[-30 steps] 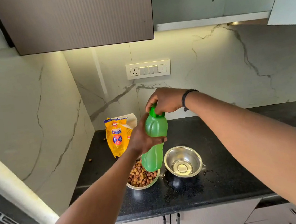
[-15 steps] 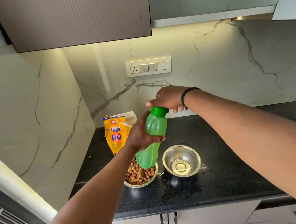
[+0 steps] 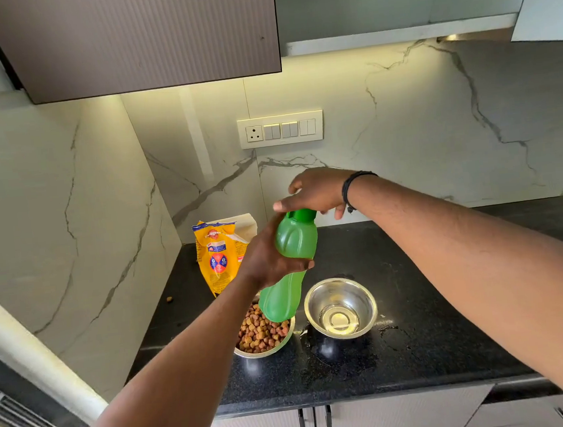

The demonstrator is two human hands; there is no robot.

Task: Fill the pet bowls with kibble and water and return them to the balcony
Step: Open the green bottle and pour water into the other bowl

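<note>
My left hand (image 3: 270,255) grips the middle of a green water bottle (image 3: 287,274), held tilted above the counter. My right hand (image 3: 315,191) rests flat on the bottle's dark green cap (image 3: 302,214), fingers spread, palm pressing down. Below the bottle stands a steel bowl full of brown kibble (image 3: 262,334); the bottle's base hides part of it. To its right stands a second steel bowl (image 3: 340,307) with a little water at its bottom. A yellow kibble bag (image 3: 218,254) stands upright behind the bowls, near the wall.
The black granite counter (image 3: 439,329) carries water splashes around the bowls. A stray kibble piece (image 3: 169,298) lies near the left wall. A switch panel (image 3: 280,129) is on the marble backsplash, upper cabinets overhead. Cabinet doors with handles (image 3: 313,418) sit below the counter edge.
My right hand went from gripping the raised cap flap to pressing flat on the cap, which now sits closed. The bottle stays held in my left hand.
</note>
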